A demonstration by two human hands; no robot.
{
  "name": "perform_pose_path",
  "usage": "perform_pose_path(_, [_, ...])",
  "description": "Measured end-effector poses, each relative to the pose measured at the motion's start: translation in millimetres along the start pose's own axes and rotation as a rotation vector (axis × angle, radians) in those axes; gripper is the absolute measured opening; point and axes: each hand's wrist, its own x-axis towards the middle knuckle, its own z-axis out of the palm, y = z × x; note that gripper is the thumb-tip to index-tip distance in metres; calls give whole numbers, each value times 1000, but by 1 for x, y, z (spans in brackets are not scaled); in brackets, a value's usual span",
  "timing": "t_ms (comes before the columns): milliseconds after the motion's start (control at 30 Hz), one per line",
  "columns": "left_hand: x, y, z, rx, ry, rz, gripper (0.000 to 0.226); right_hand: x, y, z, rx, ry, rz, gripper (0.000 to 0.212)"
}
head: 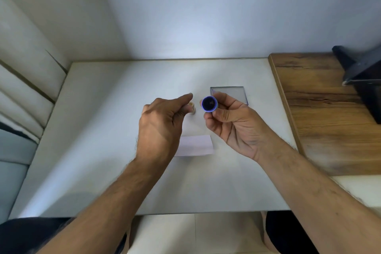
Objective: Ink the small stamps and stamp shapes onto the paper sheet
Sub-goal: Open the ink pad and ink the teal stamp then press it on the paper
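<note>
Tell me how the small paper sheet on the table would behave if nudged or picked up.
The paper sheet looks thin and lies flat on the smooth white table, so a nudge would probably slide it easily. Lifted by one edge, it would likely flop. Its flush edges may be hard to pinch.

Place: a home corner, seemingly.
Evidence: white table point(103, 130) against plain walls; cushioned seat point(22, 80) left of it; wooden top point(321, 109) right.

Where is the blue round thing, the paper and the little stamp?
blue round thing point(209, 103), head view, its dark inked face.
paper point(195, 146), head view, bare middle.
little stamp point(192, 108), head view, pale visible side.
</note>
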Motion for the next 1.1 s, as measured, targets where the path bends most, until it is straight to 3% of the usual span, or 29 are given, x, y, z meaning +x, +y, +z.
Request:
perform_pose_path(100, [-1, 1, 4, 1, -4, 18, 20, -3, -4, -3, -55, 50, -38, 27])
perform_pose_path(167, [-3, 1, 7, 7, -48, 1, 21, -2, -8, -8, -221, 203, -100, 25])
perform_pose_path(300, [-9, 2, 14, -35, -173, -106, 25, -2, -15, -30, -1192, 640, -322, 15])
perform_pose_path(400, [-15, -1, 18, 4, -227, -114, 28, -10, -20, -35, -1597, 669, -428, 27])
perform_pose_path(600, [-15, -2, 19, 56, -261, -88, 29, -7, -16, -35, -1756, 599, -443, 27])
perform_pose_path(767, [-16, -7, 20, 51, -249, -94, 27, 0, -12, -38, -1793, 574, -326, 15])
perform_pose_path(1100, [-17, -6, 17, 32, -279, -144, 29, 19, -25, -36, -1675, 596, -4, 27])
